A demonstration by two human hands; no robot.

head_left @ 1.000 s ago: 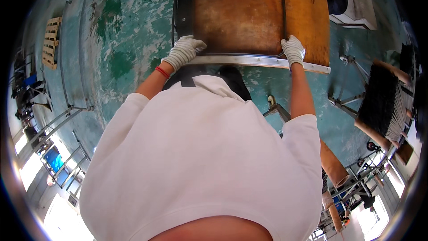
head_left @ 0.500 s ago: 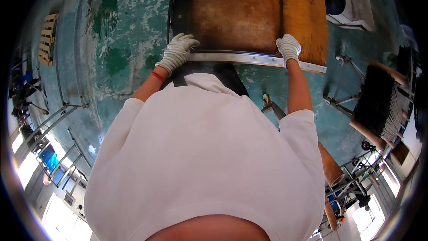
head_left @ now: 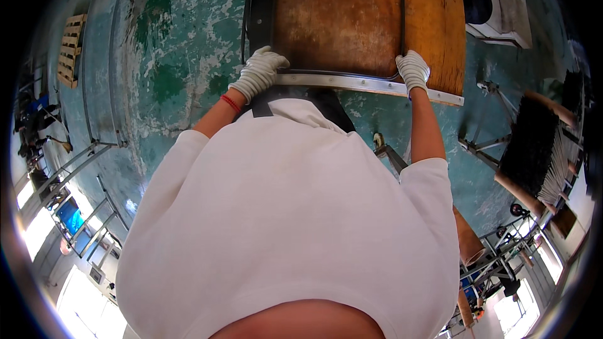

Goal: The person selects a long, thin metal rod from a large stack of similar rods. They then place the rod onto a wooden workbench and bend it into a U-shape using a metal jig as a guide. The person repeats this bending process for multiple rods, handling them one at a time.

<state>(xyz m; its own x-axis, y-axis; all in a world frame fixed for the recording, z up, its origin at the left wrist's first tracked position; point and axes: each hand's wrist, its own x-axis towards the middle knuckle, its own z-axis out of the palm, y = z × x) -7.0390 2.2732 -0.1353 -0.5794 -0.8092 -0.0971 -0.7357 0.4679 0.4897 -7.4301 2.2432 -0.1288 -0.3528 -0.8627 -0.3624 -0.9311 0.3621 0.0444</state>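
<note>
A thin black frame (head_left: 402,16) lies on a brown wooden tabletop (head_left: 435,25), its near bar running just inside the table's near edge. My left hand (head_left: 257,74), in a white ribbed glove, is closed at the frame's near left corner, fingers pointing right; the glove hides the exact grip. At the near right corner, my right hand (head_left: 413,71), gloved alike, has its fingers curled over the frame. A pale metal strip (head_left: 358,83) with small round fasteners edges the table beneath both hands.
Worn green floor (head_left: 182,37) spreads left of the table, with a wooden pallet (head_left: 70,50) farther off. To the right stand a metal-legged stand (head_left: 496,103) and a rack with black material (head_left: 534,144). A brown roll (head_left: 468,238) lies behind my right side.
The table, frame and both hands sit slightly farther right in the picture. My left hand has turned a little and its fingers are closer together. My right hand keeps its hold.
</note>
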